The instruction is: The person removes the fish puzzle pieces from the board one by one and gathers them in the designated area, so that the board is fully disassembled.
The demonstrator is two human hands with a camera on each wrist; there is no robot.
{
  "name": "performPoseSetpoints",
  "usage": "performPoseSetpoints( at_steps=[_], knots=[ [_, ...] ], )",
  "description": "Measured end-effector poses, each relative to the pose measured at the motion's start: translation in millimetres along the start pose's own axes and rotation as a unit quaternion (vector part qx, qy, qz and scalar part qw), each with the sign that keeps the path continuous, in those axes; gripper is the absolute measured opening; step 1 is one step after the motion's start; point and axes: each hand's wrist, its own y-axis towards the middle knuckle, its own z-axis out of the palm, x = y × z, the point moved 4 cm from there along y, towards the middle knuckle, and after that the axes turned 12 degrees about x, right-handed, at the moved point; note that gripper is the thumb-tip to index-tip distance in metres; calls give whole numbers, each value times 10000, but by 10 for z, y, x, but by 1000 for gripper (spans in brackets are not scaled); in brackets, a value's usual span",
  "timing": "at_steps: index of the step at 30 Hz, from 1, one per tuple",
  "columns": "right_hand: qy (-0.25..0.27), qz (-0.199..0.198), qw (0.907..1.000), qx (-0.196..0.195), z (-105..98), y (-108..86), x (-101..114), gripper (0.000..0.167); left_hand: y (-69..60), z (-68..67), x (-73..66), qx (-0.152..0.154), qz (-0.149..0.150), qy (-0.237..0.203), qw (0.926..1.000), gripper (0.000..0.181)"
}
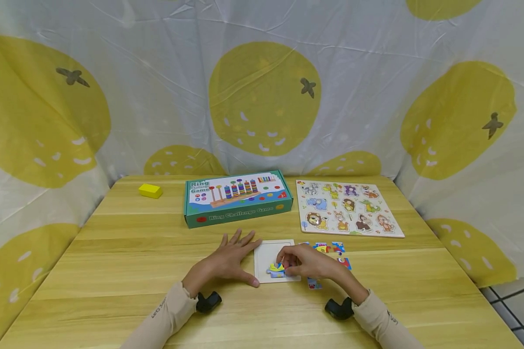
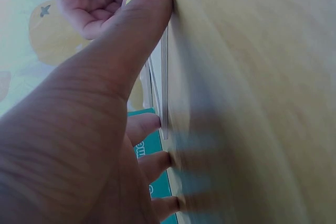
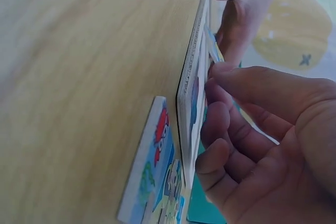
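Observation:
A pale wooden puzzle tray (image 1: 266, 249) with a raised rim lies on the table. My right hand (image 1: 310, 261) is over its right side and pinches a blue and yellow puzzle piece (image 1: 277, 269) between thumb and fingers. In the right wrist view this piece (image 3: 213, 45) is tilted above the tray's base, and another coloured piece (image 3: 195, 98) lies inside the rim. My left hand (image 1: 228, 259) rests with spread fingers at the tray's left side, its thumb at the lower-left edge and its index finger at the upper-left corner.
Several loose puzzle pieces (image 1: 344, 262) lie right of the tray, partly hidden by my right hand. Behind stand a green ring game box (image 1: 240, 213) and an animal puzzle board (image 1: 332, 212). A yellow block (image 1: 150, 191) sits at the back left.

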Motion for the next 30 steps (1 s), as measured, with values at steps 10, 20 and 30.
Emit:
performPoseSetpoints(
  at_steps=[10,20,30],
  knots=[
    [122,-71,9998,-149,-51,-98,-25,16,9,12,-7,-36,31,49,10000,106],
    [276,128,9990,-341,-101,-267,-141,15,10,11,9,-15,33,17,10000,106],
    [449,95,9981,-419,-155,-488,-235,14,-6,5,13,-21,83,-57,9999,106]
  ],
)
